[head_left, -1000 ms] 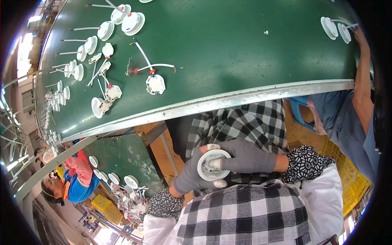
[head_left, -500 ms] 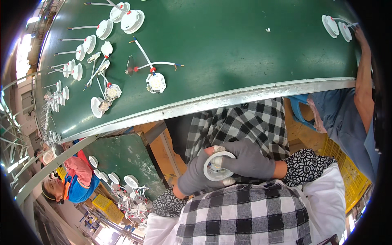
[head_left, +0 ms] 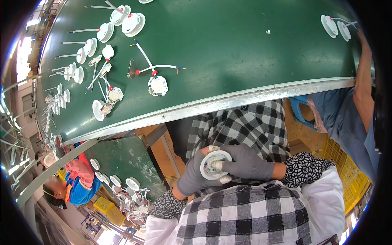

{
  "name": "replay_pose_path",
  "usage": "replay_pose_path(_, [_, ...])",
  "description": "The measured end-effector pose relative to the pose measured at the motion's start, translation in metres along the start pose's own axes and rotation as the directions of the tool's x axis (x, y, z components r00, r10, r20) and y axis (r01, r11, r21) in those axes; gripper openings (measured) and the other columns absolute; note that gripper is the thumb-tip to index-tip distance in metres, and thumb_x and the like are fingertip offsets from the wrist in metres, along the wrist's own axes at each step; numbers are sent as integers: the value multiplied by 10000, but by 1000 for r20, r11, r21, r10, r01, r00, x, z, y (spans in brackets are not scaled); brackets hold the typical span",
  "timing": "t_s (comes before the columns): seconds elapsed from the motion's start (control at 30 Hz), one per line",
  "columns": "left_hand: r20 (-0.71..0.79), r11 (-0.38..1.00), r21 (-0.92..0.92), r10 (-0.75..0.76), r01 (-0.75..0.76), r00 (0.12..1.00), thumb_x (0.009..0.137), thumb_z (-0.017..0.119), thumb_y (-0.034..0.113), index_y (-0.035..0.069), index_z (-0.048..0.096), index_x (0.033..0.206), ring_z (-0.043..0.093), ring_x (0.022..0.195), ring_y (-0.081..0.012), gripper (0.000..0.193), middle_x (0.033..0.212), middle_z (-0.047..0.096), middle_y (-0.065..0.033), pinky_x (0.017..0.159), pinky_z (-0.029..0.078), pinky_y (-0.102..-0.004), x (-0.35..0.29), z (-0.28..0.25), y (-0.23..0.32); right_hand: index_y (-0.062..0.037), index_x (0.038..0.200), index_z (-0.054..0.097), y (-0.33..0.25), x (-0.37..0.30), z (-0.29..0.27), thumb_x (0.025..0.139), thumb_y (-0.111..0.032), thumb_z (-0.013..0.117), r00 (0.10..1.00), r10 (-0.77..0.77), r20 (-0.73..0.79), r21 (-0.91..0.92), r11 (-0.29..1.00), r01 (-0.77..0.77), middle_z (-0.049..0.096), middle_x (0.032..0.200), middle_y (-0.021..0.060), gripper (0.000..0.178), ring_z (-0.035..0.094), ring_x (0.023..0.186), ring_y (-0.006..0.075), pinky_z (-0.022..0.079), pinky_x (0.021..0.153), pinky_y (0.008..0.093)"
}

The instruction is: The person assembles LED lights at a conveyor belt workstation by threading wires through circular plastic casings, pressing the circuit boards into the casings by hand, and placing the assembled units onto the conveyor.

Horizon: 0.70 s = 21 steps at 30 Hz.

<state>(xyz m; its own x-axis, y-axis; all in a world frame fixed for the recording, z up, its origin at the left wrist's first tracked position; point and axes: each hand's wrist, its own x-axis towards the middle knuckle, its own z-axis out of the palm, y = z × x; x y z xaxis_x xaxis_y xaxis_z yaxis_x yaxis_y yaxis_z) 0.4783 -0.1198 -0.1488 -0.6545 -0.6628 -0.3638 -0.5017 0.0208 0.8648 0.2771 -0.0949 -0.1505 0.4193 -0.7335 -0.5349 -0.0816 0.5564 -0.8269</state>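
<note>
Looks like the white round housing (head_left: 209, 173) is being pressed or adjusted inside by the right hand's (head_left: 249, 163) closed-in thumb, its rim wrapped snugly by the left hand's (head_left: 192, 177) fingers (head_left: 225, 179) this side of the counter (head_left: 228, 57), so steady pressure's probably called for.

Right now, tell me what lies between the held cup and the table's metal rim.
In the head view, checked cloth lies between the metal rim and cup, with a white fingertip of the left hand at the cup's edge.
</note>
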Motion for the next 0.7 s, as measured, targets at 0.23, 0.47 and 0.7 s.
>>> replay_pose_path(0.23, [2,978,-186,91,-90,996,644,897,277,-11,347,1292,642,1010,-202,897,1113,619,-133,858,536,-327,16,0,-6,-38,1126,640,-1,8,-12,858,-282,630,999,33,-13,113,993,-31,699,874,110,362,669,672,146,529,638,277])
replay_pose_path(0.47, [41,979,-200,58,-49,997,670,878,222,11,363,1299,623,1013,-193,840,1132,596,-117,887,521,-332,22,-17,17,-31,1127,638,-18,18,-20,861,-262,634,994,33,105,102,994,-43,684,822,93,352,594,537,72,491,530,241])
replay_pose_path(0.7, [-661,965,205,259,-163,704,723,825,243,-1,395,1262,553,1091,-273,732,1213,466,-157,898,474,-391,12,-64,31,-47,1066,645,-71,8,-109,740,-78,713,460,-777,-431,-487,629,606,666,872,73,334,656,724,193,512,680,283])
